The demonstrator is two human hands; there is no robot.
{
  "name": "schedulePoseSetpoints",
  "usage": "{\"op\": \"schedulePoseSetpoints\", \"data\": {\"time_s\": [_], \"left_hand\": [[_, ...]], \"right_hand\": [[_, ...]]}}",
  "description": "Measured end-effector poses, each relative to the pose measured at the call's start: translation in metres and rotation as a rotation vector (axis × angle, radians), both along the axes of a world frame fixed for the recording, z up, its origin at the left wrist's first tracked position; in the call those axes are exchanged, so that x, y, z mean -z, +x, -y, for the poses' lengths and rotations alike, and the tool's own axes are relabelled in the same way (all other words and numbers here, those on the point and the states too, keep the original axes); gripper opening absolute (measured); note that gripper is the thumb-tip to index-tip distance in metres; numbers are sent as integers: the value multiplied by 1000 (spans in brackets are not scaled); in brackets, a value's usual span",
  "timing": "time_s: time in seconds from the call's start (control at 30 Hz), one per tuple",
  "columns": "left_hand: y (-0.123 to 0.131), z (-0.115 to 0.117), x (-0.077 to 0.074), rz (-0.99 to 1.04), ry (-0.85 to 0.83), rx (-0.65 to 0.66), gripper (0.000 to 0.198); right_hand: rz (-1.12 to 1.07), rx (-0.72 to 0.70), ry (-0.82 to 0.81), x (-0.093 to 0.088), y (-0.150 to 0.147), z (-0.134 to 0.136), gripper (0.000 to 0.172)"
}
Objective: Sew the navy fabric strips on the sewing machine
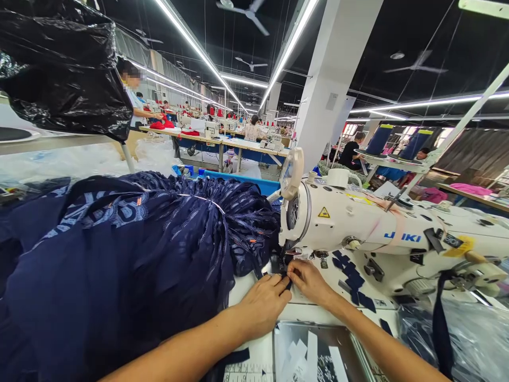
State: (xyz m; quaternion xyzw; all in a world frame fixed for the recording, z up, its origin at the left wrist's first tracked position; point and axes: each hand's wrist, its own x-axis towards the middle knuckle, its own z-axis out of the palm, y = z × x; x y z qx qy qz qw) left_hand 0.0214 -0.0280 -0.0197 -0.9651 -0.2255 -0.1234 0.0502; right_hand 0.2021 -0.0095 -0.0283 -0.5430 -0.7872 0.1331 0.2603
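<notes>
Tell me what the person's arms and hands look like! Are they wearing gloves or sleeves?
No gloves and no sleeves in view. The left hand and the right hand are both bare, and both forearms are bare as far as the picture shows. I see no rings, watch or bracelets on them. The fingernails look short and plain.

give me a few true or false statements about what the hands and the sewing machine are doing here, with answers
1. Both hands meet at a small dark fabric piece under the sewing machine head. True.
2. The left hand rests on a red garment. False: it lies beside the navy blue fabric pile.
3. The machine body is white. True.
4. The right hand holds scissors. False: its fingertips pinch the fabric piece only.
5. The thread cones behind the machine are yellow. False: they are dark blue.
</notes>
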Motion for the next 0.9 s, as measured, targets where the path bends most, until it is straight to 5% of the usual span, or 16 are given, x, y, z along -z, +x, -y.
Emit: {"op": "schedulePoseSetpoints", "data": {"time_s": [0.2,0.67,0.9], "left_hand": [[1,-1,9,50,10,6,19],[1,-1,1,-14,-7,12,15],[1,-1,3,8,-20,12,15]], "right_hand": [[27,2,-33,-3,0,0,11],[4,38,-109,1,5,-3,11],[156,98,2,4,9,-1,14]]}}
